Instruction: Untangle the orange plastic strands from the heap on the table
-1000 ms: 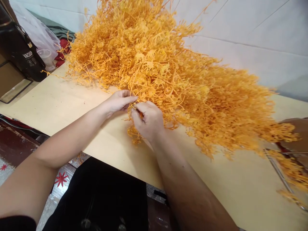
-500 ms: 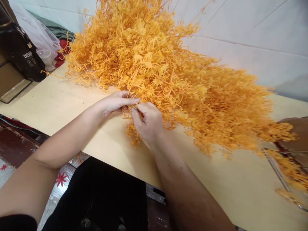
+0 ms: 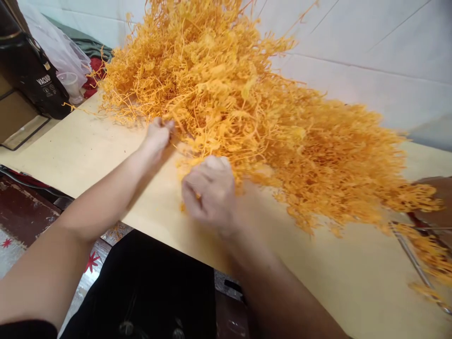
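Note:
A large heap of orange, stringy, branching strands covers the back and middle of the pale tabletop. At the near left edge of the heap, my left hand is closed, its fingertips at a few thin strands. My right hand, blurred by motion, is closed in front of the heap, with orange bits around its fingers. What lies inside its fingers is too hidden to make out. The two hands are apart.
A black bottle, a clear plastic cup and a plastic bag stand at the far left. A white wall is behind the heap. At the right lie a metal rod and a brown object.
My hands were close together and have moved apart. The left one went left and away from me; the right one came slightly nearer. The strands between them have shifted.

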{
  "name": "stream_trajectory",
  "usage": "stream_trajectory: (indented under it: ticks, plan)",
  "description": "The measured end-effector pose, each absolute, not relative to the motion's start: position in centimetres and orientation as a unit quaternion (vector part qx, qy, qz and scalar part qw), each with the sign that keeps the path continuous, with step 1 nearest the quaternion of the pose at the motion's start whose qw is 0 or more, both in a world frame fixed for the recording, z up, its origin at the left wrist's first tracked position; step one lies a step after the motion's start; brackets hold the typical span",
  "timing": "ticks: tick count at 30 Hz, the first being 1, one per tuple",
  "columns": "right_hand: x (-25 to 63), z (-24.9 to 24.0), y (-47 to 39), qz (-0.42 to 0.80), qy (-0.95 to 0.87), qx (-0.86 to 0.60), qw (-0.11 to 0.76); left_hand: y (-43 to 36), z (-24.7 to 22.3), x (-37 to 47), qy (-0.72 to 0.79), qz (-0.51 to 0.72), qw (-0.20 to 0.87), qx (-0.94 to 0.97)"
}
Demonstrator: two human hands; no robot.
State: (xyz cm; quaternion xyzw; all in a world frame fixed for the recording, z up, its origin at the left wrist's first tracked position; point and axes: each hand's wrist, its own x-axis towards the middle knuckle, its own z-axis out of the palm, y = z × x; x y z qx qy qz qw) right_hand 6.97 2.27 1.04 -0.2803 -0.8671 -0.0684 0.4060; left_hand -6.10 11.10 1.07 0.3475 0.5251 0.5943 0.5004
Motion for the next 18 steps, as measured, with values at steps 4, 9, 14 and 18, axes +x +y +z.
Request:
stream_trajectory:
  ticks: [4, 9, 14, 18]
  plan:
    - [7.1, 1.8, 1.6, -0.020, -0.858, -0.269, 0.436, 11.8, 1.3, -8.0, 0.499, 0.560, 0.581, 0.316]
    - [11.0, 3.3, 4.0, 0.047, -0.639, -0.394, 0.659, 10.8, 1.6, -7.0, 0.439, 0.485, 0.659, 0.371]
    - [18.6, 2.5, 7.8, 0.108, -0.319, -0.479, 0.810, 10.7, 1.5, -6.8, 0.406, 0.462, 0.676, 0.406]
    - [23.0, 0.2, 10.2, 0.162, -0.578, -0.462, 0.653, 10.7, 1.4, -7.0, 0.421, 0.445, 0.667, 0.425]
